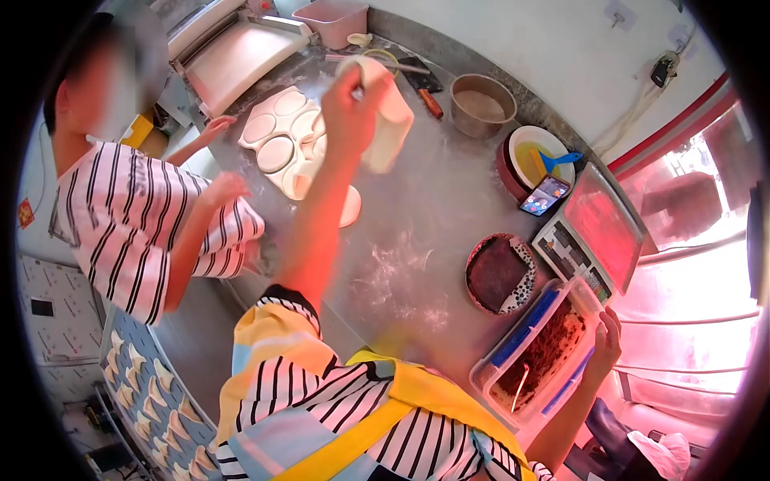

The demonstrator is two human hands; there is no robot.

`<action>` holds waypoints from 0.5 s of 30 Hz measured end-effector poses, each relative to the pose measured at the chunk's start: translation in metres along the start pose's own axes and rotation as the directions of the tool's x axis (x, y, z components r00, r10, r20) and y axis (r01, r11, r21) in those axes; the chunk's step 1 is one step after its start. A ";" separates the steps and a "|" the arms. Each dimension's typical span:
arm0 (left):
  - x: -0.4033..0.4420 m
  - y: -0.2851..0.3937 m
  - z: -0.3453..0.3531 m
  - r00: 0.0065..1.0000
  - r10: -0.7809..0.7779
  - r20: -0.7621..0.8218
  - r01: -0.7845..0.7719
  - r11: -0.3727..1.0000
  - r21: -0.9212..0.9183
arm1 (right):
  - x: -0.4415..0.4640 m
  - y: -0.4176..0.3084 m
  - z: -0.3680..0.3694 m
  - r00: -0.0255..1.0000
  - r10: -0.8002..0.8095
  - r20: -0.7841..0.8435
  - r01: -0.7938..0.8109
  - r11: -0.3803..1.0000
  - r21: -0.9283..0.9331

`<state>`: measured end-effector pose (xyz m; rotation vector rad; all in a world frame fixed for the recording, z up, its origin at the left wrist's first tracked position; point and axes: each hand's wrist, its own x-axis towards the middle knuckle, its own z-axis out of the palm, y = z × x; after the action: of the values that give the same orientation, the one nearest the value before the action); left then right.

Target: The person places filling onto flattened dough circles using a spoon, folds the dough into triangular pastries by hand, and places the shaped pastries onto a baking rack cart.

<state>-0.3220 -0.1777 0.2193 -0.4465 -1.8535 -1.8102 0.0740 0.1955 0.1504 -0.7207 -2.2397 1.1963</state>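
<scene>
My left hand point(353, 108) is raised over the far part of the steel table, closed and somewhat blurred. It grips a cream-coloured, dough-like piece point(388, 124) that hangs down on its right side. Left of my forearm lies a flat sheet of dough point(290, 140) with circles cut in it, and a loose dough round point(350, 206) sits partly behind the arm. At the lower right, my right hand point(605, 346) holds the edge of a clear plastic box point(484, 375) with blue clips. Inside are dark reddish-brown crumbs point(545, 341) and a spoon point(521, 386).
A person in a striped shirt point(144, 216) stands at the left. A tray point(148, 341) of shaped dough pieces is lower left. Along the table stand a metal bowl point(482, 108), plate with brush point(545, 152), phone point(545, 195), scale point(597, 232) and patterned bowl point(501, 274).
</scene>
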 end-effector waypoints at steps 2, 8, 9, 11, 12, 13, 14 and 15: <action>0.024 -0.006 -0.009 0.997 -0.074 0.011 0.075 0.987 -0.142 | 0.002 -0.005 0.001 1.000 0.012 -0.002 -0.012 1.000 -0.017; 0.073 0.029 0.006 0.977 0.128 0.171 -0.127 0.992 -0.017 | 0.004 0.008 0.007 1.000 0.023 0.021 -0.024 0.999 0.046; 0.085 0.033 0.011 0.970 0.124 0.211 -0.128 0.992 0.005 | 0.005 0.010 0.007 1.000 0.019 0.023 -0.020 0.999 0.046; 0.111 0.048 0.026 0.949 0.123 0.292 -0.141 0.989 0.042 | 0.007 0.013 0.008 1.000 0.007 0.015 -0.008 0.999 0.049; 0.127 0.054 0.034 0.945 0.168 0.282 -0.182 0.983 0.022 | 0.008 0.013 0.008 1.000 0.002 0.016 -0.002 0.999 0.050; 0.142 0.058 0.040 0.939 0.211 0.272 -0.220 0.975 0.004 | 0.008 0.012 0.007 1.000 -0.002 0.019 0.001 0.999 0.050; 0.159 0.062 0.046 0.932 0.249 0.262 -0.255 0.967 -0.011 | 0.008 0.011 0.007 1.000 -0.003 0.026 0.001 0.999 0.050; 0.177 0.067 0.051 0.928 0.286 0.238 -0.290 0.957 -0.022 | 0.008 0.013 0.006 1.000 0.008 0.019 -0.009 0.998 0.054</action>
<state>-0.4360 -0.1429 0.3753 -0.9170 -1.8383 -1.5997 0.0670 0.2035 0.1383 -0.7013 -2.2124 1.2682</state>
